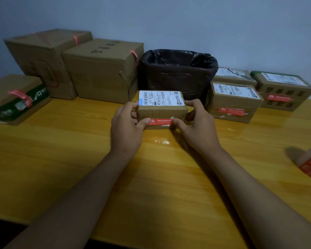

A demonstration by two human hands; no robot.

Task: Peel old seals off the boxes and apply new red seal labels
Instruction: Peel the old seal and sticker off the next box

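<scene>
Box (162,109): set on the yellow table (79,150), gripped at both ends.
Left hand (127,126): fingers curled round the box, thumb pressed on the red seal (161,121).
Right hand (196,126): likewise curled, thumb at the seal's other end.

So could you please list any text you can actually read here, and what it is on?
"S01E M1 421B", roughly: white shipping label on the small box both hands hold.
Red seal label: white print, blurred.
Other boxes' labels, handwriting: unreadable.
</scene>
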